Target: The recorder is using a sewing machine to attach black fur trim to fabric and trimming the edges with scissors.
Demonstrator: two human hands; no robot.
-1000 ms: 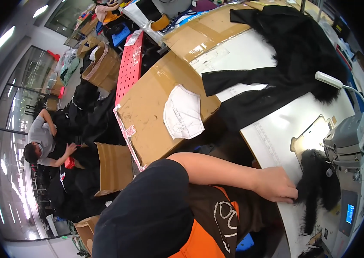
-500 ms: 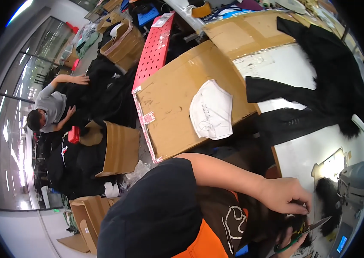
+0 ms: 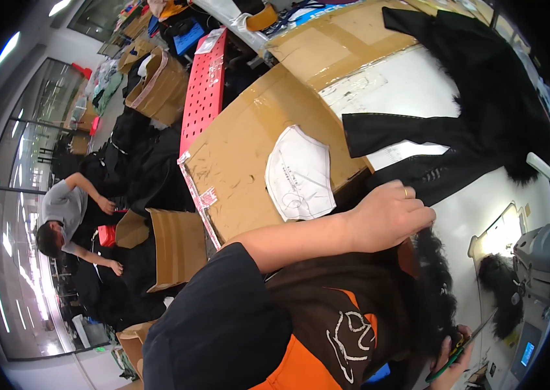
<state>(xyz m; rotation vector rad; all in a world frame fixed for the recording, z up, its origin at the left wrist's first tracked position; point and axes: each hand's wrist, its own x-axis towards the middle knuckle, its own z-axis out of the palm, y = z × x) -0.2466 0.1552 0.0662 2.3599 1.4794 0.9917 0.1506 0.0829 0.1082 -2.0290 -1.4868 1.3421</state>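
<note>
My left hand [image 3: 395, 216] is raised over the near edge of the sewing table, its fingers closed on the upper end of a black fur strip [image 3: 436, 279]. The strip hangs down toward my right hand [image 3: 452, 364]. In the right hand lies a pair of scissors [image 3: 482, 325] with green handles, its blades pointing up to the right. The lower end of the fur meets the right fingers; whether they pinch it is unclear. Another black fur piece [image 3: 501, 296] rests by the sewing machine [image 3: 538, 260], under its bright lamp.
A black garment with fur trim [image 3: 496, 97] spreads over the white table [image 3: 463, 237]. Beside it, a cardboard sheet [image 3: 242, 162] carries a white mask-shaped piece [image 3: 301, 172]. At left, a person [image 3: 63, 208] bends over black cloth near an open carton [image 3: 177, 247].
My left hand has moved up and left from near the scissors, drawing out the fur strip. The right hand keeps the scissors, slightly lower. The view has shifted, and the other person's arms have moved.
</note>
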